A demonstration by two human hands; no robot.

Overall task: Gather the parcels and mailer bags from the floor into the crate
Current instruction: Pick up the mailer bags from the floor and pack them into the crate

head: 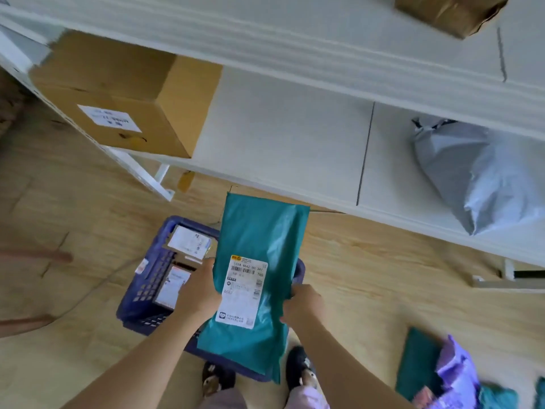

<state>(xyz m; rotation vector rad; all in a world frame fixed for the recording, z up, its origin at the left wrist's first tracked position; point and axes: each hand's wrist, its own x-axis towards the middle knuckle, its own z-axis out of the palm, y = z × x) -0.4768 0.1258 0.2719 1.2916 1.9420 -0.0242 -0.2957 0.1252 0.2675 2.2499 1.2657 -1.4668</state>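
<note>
A teal mailer bag (259, 231) hangs just above the blue crate (141, 290). The left hand (198, 292) grips one edge with its fingers curled round it, and the right hand (303, 302) pinches the other. Labelled parcels (188, 240) lie inside the crate, and a purple mailer (455, 370) lies on the floor to its right.

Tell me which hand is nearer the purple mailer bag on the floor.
Right. The right hand grips the right edge of the teal mailer bag, the side toward the purple mailer bag; the left hand grips its opposite edge, farther away, above the crate.
</note>
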